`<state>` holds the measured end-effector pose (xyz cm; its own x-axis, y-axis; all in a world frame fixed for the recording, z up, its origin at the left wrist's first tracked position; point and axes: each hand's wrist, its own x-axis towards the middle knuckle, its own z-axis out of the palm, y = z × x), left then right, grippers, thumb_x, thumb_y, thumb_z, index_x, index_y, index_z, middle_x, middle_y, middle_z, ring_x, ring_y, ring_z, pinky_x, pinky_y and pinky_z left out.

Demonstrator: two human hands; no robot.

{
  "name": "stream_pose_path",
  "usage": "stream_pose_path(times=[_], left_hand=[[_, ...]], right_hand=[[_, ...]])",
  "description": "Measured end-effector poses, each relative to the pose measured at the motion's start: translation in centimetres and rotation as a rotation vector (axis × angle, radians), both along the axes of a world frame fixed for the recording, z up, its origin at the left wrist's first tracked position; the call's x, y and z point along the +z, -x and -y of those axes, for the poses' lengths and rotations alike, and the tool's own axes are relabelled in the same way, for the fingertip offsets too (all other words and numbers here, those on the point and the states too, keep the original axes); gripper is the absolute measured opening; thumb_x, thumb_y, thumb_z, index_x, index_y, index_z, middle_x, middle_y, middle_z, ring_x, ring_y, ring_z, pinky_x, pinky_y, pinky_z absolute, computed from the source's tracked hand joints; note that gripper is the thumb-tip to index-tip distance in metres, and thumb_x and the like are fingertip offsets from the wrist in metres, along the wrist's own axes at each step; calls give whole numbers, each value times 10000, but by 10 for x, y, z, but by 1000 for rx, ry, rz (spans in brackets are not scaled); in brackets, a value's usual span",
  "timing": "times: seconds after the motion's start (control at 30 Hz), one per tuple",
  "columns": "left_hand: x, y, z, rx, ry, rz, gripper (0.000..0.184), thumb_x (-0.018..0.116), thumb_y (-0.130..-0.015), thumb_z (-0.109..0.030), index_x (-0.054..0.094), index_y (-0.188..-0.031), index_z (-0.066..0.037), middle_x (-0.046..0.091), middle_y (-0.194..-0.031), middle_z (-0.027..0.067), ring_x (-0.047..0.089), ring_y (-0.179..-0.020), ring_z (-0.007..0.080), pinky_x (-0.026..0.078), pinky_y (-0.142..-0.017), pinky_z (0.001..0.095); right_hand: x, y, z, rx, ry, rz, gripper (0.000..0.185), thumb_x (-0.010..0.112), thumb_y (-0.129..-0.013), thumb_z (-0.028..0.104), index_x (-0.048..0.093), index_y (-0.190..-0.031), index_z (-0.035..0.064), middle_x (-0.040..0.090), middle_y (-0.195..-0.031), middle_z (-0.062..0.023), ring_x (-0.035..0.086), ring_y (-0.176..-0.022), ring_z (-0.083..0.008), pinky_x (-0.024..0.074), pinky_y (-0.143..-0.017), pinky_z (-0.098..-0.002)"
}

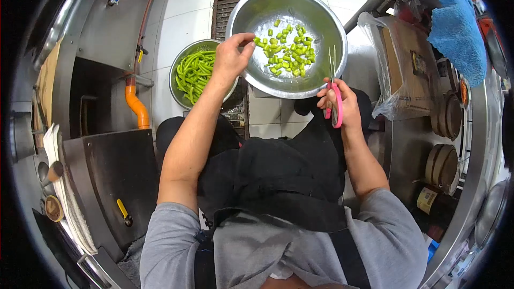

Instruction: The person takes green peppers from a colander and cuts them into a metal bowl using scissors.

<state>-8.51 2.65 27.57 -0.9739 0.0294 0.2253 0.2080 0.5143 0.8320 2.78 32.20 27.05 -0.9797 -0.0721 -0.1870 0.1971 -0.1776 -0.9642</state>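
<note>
My left hand (234, 58) is over the left rim of a large steel bowl (325, 24). Its thumb and fingers are pinched, with a bit of green bean (257, 40) showing at the fingertips. Cut green bean pieces (292, 56) lie scattered on the bowl's bottom. At the bowl's right front edge, my right hand (345, 108) holds pink-handled scissors (337, 106), their blades pointing away from me and slightly apart. Left of the bowl, a smaller metal colander (175, 86) is filled with whole green beans (195, 72), partly hidden by my left forearm.
A floor drain grate (227, 0) runs across white tiles (187, 8). Steel cabinets with an orange pipe (137, 108) stand on the left. To the right are a plastic-wrapped cardboard box (399, 64), a hanging blue towel (458, 27) and round bamboo steamers (443, 166).
</note>
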Motion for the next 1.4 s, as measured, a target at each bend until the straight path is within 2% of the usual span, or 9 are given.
stream_pose_path(times=[0.1, 0.17, 0.47, 0.63, 0.87, 0.93, 1.07, 1.23, 1.4], left_hand=[[-5, 31, -30, -119, 54, 66, 217, 669, -821, -166, 699, -1013, -69, 707, -936, 105, 672, -843, 197, 512, -793, 299], [-9, 56, -57, -201, 248, 156, 226, 656, -805, -205, 711, -995, -95, 703, -938, 114, 675, -867, 236, 514, -809, 327], [-109, 141, -117, -400, 644, 165, 291, 640, -765, -188, 690, -1046, -130, 692, -858, 142, 659, -860, 309, 512, -819, 402], [-93, 135, -123, -406, 771, 166, 267, 640, -781, -222, 696, -1036, -161, 661, -977, 148, 635, -934, 323, 505, -845, 430], [-87, 131, -132, -414, 762, 202, 265, 633, -785, -229, 699, -1031, -156, 647, -1019, 150, 626, -962, 326, 505, -853, 434], [-88, 130, -134, -381, 782, 238, 253, 641, -780, -227, 705, -1011, -145, 648, -1028, 145, 627, -958, 324, 508, -849, 427], [-94, 129, -135, -344, 775, 207, 224, 652, -773, -224, 712, -966, -129, 653, -1022, 132, 631, -952, 318, 511, -843, 423], [-100, 133, -139, -344, 745, 220, 178, 689, -741, -238, 709, -863, -110, 686, -863, 110, 657, -854, 301, 527, -786, 413], [-99, 136, -140, -409, 739, 207, 165, 688, -724, -224, 711, -845, -114, 691, -835, 107, 662, -824, 298, 530, -768, 405]], right_hand=[[4, 3, 10, -38, 5, -1, 430, 658, -862, 112, 502, -1231, -43, 649, -837, -88, 617, -641, -127, 480, -559, -234], [5, 4, 13, -50, 14, 1, 432, 669, -838, 66, 508, -1226, -35, 651, -814, -73, 613, -634, -119, 475, -554, -230], [6, 5, -4, -49, 129, 56, 496, 686, -779, -4, 505, -1241, -25, 658, -895, -86, 629, -713, -110, 520, -641, -239], [8, 10, -5, 24, 156, 68, 514, 702, -758, -20, 510, -1236, -16, 662, -904, -83, 626, -714, -98, 506, -631, -222], [5, 7, -6, 17, 150, 29, 520, 720, -760, -13, 511, -1236, -13, 661, -898, -74, 622, -715, -96, 493, -606, -217], [7, 7, -6, 34, 116, 50, 480, 631, -800, -5, 482, -1254, -55, 637, -914, -136, 635, -700, -150, 506, -643, -251], [7, 7, -6, 35, 111, 36, 481, 630, -798, -15, 482, -1254, -56, 637, -913, -138, 635, -698, -151, 511, -646, -255], [10, 8, -4, 26, 117, 25, 476, 627, -799, -14, 486, -1252, -56, 639, -905, -138, 634, -689, -147, 512, -642, -253], [11, 8, -5, 27, 101, 27, 478, 630, -800, -7, 486, -1253, -56, 641, -904, -139, 635, -687, -146, 511, -631, -249]])
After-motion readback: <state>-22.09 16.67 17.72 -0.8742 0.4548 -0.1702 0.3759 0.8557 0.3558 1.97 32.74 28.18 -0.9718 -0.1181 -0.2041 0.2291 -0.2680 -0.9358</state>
